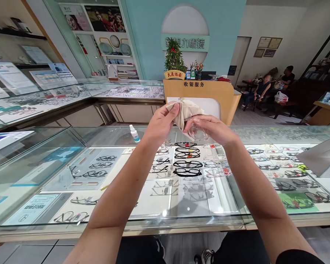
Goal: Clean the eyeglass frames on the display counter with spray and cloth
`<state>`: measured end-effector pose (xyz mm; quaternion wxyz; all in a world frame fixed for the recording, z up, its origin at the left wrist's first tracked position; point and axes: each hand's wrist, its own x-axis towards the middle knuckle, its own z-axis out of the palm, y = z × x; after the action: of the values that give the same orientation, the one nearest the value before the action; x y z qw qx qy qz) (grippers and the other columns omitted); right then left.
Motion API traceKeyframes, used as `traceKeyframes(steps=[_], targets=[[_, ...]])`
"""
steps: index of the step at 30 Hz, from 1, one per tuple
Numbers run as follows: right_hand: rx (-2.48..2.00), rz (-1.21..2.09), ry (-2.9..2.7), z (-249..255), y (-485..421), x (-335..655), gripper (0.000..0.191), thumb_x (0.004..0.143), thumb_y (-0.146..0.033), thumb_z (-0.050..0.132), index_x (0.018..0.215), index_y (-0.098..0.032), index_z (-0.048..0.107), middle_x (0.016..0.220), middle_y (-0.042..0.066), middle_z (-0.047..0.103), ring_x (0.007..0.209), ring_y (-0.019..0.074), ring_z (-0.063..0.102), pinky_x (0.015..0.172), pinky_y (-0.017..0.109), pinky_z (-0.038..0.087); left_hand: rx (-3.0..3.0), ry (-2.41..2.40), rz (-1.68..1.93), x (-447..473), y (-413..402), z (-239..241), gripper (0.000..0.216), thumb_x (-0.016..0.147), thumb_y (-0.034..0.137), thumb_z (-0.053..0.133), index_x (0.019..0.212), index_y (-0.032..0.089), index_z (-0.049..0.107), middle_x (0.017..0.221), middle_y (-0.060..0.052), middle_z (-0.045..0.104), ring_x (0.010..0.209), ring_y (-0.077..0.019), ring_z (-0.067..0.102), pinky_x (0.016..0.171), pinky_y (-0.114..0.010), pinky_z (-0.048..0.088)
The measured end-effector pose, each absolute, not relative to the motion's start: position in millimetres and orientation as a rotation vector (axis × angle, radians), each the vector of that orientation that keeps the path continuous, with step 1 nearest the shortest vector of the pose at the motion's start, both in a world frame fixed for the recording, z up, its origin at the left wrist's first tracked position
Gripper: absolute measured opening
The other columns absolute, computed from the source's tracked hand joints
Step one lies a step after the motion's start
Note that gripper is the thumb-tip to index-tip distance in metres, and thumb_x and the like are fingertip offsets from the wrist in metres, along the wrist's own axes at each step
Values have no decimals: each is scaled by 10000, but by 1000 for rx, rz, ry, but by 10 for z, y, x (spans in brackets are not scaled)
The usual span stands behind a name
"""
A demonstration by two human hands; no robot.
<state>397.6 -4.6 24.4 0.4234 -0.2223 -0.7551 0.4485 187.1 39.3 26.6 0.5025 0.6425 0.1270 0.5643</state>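
Note:
Above the glass display counter, my left hand (162,120) is closed on a beige cloth (191,109), the thumb pressing its folds. A pair of clear-framed eyeglasses (199,134) hangs under my right hand (216,129), whose fingers are closed on it beside the cloth. Part of the eyeglasses is covered by the cloth and my fingers. Beneath my hands, several black eyeglasses (187,164) lie in a column, with clear pairs (217,171) to their right. A white spray bottle (134,134) with a blue label stands on the counter, left of my hands.
The glass counter (209,220) runs across the front, with eyeglasses at both sides. A grey panel (320,156) juts in at the right. Further back are a wooden cashier desk (199,91), another showcase (132,91) and two seated people (262,88) at the far right.

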Motion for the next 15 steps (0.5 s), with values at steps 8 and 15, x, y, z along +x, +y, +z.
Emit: traceKeyframes(steps=[8, 15], targets=[[-613, 780, -1669, 207, 15, 4015, 352, 1081, -572, 625, 1047, -329, 876, 1089, 34, 713, 1035, 221, 626, 978, 383, 521, 1423, 370, 1313, 1860, 452, 212, 480, 881, 640, 888, 1045, 198, 800, 1024, -88, 819, 1065, -252, 758, 920, -366, 616], [-631, 657, -1579, 165, 99, 3975, 363, 1048, -647, 648, 1099, -369, 876, 1242, 47, 666, 1305, 286, 615, 1249, 519, 468, 1538, 449, 1124, 1916, 392, 157, 511, 901, 675, 852, 910, 170, 776, 857, -42, 745, 812, -169, 672, 790, -319, 547]])
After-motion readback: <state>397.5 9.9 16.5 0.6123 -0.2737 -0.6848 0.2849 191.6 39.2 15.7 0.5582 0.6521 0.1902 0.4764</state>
